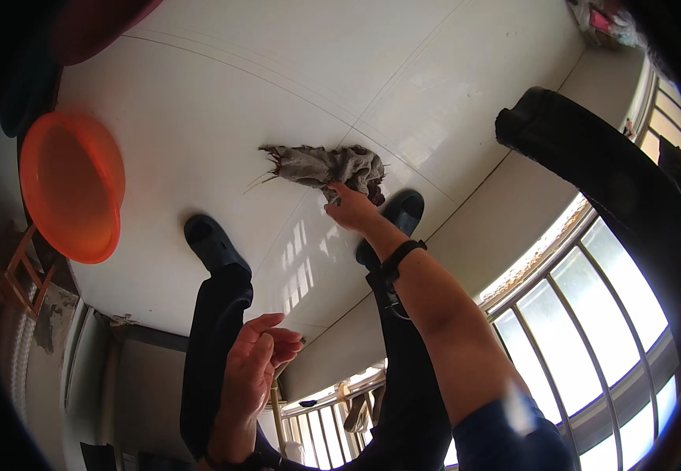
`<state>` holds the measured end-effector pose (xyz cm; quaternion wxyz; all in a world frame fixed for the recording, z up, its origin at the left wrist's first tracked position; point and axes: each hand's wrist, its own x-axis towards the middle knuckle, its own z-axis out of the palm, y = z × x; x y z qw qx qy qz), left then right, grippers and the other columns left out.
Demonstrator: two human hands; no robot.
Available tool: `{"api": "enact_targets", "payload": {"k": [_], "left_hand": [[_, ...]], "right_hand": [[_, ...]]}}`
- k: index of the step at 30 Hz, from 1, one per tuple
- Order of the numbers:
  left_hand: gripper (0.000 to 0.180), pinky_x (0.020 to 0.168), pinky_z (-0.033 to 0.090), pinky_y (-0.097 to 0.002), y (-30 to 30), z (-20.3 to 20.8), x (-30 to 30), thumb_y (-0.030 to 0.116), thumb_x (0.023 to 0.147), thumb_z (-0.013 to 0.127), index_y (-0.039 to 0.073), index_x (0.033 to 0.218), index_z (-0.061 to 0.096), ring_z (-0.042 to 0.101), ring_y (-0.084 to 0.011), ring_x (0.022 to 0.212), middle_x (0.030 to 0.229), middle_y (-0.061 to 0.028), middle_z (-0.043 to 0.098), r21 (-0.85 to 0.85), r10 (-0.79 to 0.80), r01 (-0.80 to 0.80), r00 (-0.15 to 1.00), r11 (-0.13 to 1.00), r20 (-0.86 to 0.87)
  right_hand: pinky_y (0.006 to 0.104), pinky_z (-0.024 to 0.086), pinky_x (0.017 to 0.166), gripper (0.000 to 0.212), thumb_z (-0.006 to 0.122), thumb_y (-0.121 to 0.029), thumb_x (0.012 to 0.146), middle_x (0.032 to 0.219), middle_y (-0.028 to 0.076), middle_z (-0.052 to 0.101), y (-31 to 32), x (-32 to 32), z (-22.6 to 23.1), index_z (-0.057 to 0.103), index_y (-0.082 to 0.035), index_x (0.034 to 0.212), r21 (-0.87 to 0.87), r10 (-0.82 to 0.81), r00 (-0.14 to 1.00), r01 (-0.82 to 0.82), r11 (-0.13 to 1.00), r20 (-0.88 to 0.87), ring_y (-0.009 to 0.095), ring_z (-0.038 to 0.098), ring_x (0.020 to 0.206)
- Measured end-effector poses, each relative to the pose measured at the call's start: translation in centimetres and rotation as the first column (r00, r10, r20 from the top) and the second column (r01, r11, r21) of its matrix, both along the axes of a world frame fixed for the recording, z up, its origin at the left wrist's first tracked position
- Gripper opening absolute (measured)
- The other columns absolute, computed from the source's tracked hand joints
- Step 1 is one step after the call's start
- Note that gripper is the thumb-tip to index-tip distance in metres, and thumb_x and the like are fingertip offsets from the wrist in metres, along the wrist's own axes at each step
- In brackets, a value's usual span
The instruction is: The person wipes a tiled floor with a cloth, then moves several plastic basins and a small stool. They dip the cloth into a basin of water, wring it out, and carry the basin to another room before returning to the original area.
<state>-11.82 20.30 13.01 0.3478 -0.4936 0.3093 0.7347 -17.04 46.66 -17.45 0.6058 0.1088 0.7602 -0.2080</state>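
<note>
So the right hand [350,207] is down on a frayed grey rag [305,165], fingers at its near edge. Looks like a bit of cloth is caught between finger and thumb, but can't tell if that's a real pinch or just contact. Left hand [260,357] hangs by the left leg, half curled with the fingers loosely parted, nothing visible in it.

Rag's lying bunched on the floor ahead of the feet, just beside the right slipper [403,212]. That's the risky bit imo: if that foot shifts forward it could land on the cloth and pin it or skid. The ragged end has loose threads too, so dragging it might shed strands.

Floor [199,141] is pale, glossy, with thin seams and bright window reflections, so any damp would be hard to spot. An orange basin [69,188] sits off to the left, and barred windows [576,306] curve round the right, throwing in plenty of glare
</note>
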Motion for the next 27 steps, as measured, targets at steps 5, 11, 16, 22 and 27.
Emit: {"api": "enact_targets", "payload": {"k": [5,11,16,22,27], "left_hand": [[0.036,0.093,0.053,-0.0353,0.0,-0.5,-2.5,0.023,0.111,0.047,0.002,0.14,0.051,0.069,-0.0207,0.102,0.115,-0.0135,0.07,-0.054,0.056,-0.053,0.997,0.997,0.055],[0.034,0.093,0.053,-0.0375,1.3,-0.2,-3.6,0.023,0.11,0.047,0.002,0.137,0.051,0.069,-0.0225,0.1,0.114,-0.0144,0.07,-0.074,0.071,-0.064,0.993,0.995,0.096],[0.039,0.087,0.054,-0.0348,2.2,0.3,-4.5,0.031,0.108,0.054,0.005,0.137,0.053,0.069,-0.0204,0.095,0.109,-0.0106,0.071,-0.076,0.069,-0.063,0.995,0.995,0.074],[0.042,0.085,0.055,-0.0346,2.9,0.6,-4.6,0.033,0.107,0.057,0.003,0.136,0.052,0.07,-0.0214,0.094,0.107,-0.0123,0.071,-0.071,0.088,-0.083,0.993,0.994,0.073],[0.041,0.087,0.057,-0.036,3.4,0.5,-5.0,0.031,0.106,0.058,0.003,0.136,0.052,0.071,-0.0218,0.093,0.105,-0.0139,0.071,-0.086,0.109,-0.099,0.986,0.991,0.124]], "right_hand": [[0.0453,0.057,0.083,0.058,0.068,-0.034,0.087,0.09,0.018,0.075,5.9,-6.4,-0.1,0.054,-0.017,0.142,0.045,-0.054,0.99,0.06,0.997,-0.131,0.036,0.074,0.087],[0.0511,0.055,0.084,0.044,0.068,-0.036,0.088,0.091,0.022,0.073,13.2,-11.4,-1.4,0.059,-0.015,0.125,0.14,-0.026,0.892,0.099,0.985,-0.452,0.042,0.07,0.094],[0.0559,0.047,0.1,0.039,0.068,-0.037,0.088,0.117,0.026,0.062,20.2,-16.7,-2.0,0.06,-0.022,0.122,0.399,0.159,0.895,0.023,0.917,-0.418,0.049,0.057,0.117],[0.0547,0.04,0.111,0.05,0.066,-0.043,0.089,0.139,0.025,0.053,24.8,-21.0,-2.0,0.056,-0.029,0.135,0.729,0.365,0.885,-0.043,0.683,-0.29,0.048,0.05,0.129],[0.0503,0.044,0.108,0.077,0.066,-0.055,0.09,0.145,0.023,0.051,25.8,-20.2,-2.3,0.044,-0.013,0.151,0.606,-0.073,0.838,0.448,0.658,-0.541,0.041,0.05,0.133]]}}
